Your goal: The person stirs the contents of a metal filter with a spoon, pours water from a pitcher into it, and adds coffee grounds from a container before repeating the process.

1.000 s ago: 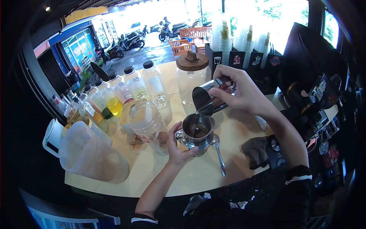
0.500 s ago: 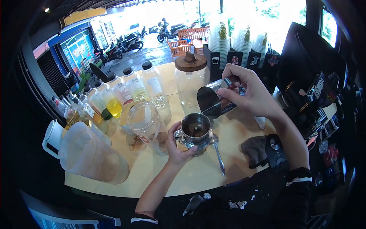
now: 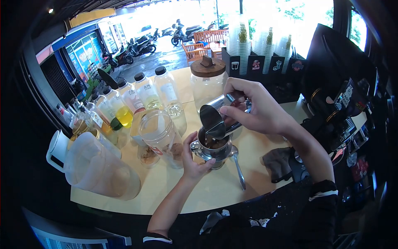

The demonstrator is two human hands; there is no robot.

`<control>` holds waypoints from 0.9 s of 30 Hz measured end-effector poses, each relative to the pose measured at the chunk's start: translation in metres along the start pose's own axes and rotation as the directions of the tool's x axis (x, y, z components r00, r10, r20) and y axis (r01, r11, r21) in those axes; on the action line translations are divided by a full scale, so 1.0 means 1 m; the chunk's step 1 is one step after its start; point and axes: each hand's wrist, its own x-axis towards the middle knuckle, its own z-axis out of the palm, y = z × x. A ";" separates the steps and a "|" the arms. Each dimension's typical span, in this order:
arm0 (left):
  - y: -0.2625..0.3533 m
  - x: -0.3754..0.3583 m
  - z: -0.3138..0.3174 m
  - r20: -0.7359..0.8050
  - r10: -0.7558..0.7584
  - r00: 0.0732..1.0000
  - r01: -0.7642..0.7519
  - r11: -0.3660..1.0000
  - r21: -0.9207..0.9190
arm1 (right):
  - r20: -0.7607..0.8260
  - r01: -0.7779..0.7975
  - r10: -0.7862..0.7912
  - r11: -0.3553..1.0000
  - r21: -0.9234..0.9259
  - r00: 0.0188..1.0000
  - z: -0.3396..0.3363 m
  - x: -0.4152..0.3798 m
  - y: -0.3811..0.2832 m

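My left hand (image 3: 195, 165) is wrapped round the base of a metal coffee dripper (image 3: 219, 152) standing upright on the table, its thumb across the near side. Dark brown contents show inside the dripper. Above it, my right hand (image 3: 258, 107) grips a shiny steel pitcher (image 3: 213, 121) by its handle. The pitcher is tilted to the left with its lip over the dripper, and a thin stream seems to run down from it. A metal spoon (image 3: 239, 169) lies just right of the dripper. Left of it stands an open clear jar (image 3: 156, 128) with brown powder low inside.
A large plastic jug (image 3: 101, 170) stands at the left front. Several bottles (image 3: 143, 91) line the table's left edge. Behind the pitcher is a wood-lidded glass jar (image 3: 203, 85); stacked plastic cups (image 3: 238, 45) stand beyond. A dark cloth (image 3: 277, 164) lies at right.
My right hand has moved left and down with the pitcher, bringing its lip over the dripper. A thin stream now appears below the lip. My left hand stays in place.
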 end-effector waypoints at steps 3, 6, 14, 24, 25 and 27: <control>0.000 0.000 0.001 0.001 0.002 1.000 -0.002 1.000 -0.004 | 0.025 -0.054 0.053 0.997 0.048 0.998 0.003 0.004 0.000; 0.001 0.000 0.001 -0.005 0.011 1.000 -0.011 1.000 -0.006 | 0.047 -0.074 0.070 0.994 0.086 0.996 0.005 0.006 0.005; 0.000 0.000 0.001 0.000 0.014 1.000 -0.014 1.000 -0.002 | -0.042 -0.021 0.024 0.998 0.065 0.999 0.006 0.009 0.023; -0.002 0.000 0.000 0.000 0.015 1.000 -0.015 1.000 0.001 | -0.032 -0.102 0.103 0.995 0.022 0.994 -0.009 0.001 0.010; -0.001 0.000 0.000 0.000 0.019 1.000 -0.019 1.000 0.006 | -0.026 -0.114 0.115 0.993 0.023 0.993 -0.011 0.000 0.010; -0.001 0.000 0.000 0.002 0.022 1.000 -0.022 1.000 0.011 | -0.021 -0.128 0.128 0.992 0.024 0.992 -0.013 -0.001 0.009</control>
